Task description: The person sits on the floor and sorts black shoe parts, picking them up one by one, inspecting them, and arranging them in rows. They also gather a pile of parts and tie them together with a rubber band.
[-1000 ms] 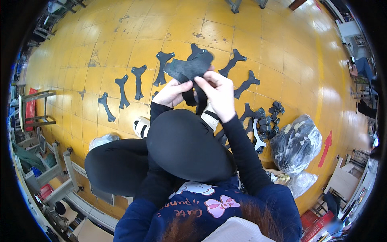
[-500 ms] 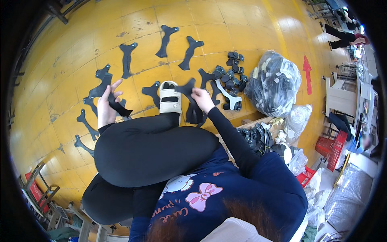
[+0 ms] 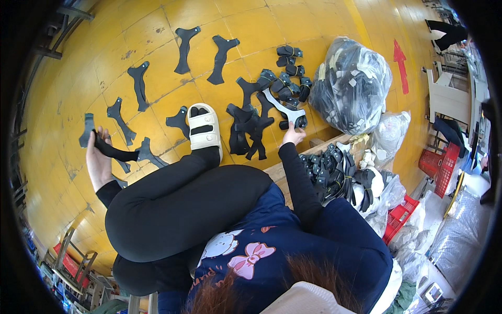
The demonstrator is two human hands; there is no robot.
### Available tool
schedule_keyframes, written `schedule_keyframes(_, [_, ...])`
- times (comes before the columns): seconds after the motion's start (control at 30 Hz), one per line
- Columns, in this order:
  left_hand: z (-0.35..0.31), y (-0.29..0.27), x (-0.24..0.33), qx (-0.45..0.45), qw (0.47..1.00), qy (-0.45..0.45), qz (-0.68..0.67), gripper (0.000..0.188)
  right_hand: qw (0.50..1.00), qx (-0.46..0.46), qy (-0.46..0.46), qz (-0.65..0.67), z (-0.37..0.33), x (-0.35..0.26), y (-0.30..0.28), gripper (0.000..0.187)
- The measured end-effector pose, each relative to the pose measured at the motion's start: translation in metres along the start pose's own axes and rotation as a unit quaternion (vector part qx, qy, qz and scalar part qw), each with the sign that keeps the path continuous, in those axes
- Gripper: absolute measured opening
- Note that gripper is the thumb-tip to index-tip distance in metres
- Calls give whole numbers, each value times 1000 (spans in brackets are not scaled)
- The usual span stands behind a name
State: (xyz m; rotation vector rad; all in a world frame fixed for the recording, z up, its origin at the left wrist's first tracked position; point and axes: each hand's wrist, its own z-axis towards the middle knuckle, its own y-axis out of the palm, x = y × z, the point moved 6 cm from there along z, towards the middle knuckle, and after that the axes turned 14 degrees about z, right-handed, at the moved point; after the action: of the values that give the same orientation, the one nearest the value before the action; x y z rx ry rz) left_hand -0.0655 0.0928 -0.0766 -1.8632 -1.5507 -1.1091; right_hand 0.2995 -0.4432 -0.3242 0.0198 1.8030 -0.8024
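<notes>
My left hand (image 3: 98, 166) is out to the left above the floor, its thumb and fingers closed on a black Y-shaped strap piece (image 3: 116, 152) that hangs across the palm. At the right, my right hand (image 3: 294, 135) pinches the lower end of a white Y-shaped piece (image 3: 283, 106), which lies against bundled black straps (image 3: 287, 93). Just left of it, several black Y-shaped pieces (image 3: 238, 137) overlap in a loose heap beside my sandal (image 3: 204, 131). More such pieces lie singly in an arc, among them a black piece (image 3: 138, 86) and another black piece (image 3: 223, 58).
A large clear bag (image 3: 351, 86) full of dark parts stands at the right, with a smaller plastic bag (image 3: 392, 133) nearer. A wooden board (image 3: 277, 170) borders a pile of black straps (image 3: 328, 171). Red baskets (image 3: 400, 219) sit farther right. My bent leg (image 3: 183, 209) lies between my arms.
My right hand has let go of a black piece by the heap and moved right to the white piece. My left hand has swung left with its black piece. The view has shifted.
</notes>
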Motion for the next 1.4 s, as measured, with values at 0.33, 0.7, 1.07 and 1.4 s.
schedule_keyframes(0.33, [1, 90, 127, -110, 988, 70, 84, 25, 933, -269, 25, 238, -15, -95, 17, 60])
schedule_keyframes(0.7, [-88, 136, 128, -173, 974, 63, 134, 22, 647, -656, -152, 358, -187, -380, 38, 21])
schedule_keyframes(1.07, [-127, 123, 132, -270, 953, 79, 112, 41, 541, -773, -31, 331, -311, -451, 39, 62])
schedule_keyframes(1.4, [-109, 118, 110, -272, 943, 78, 174, 35, 581, -773, -193, 167, -306, -446, 52, 39])
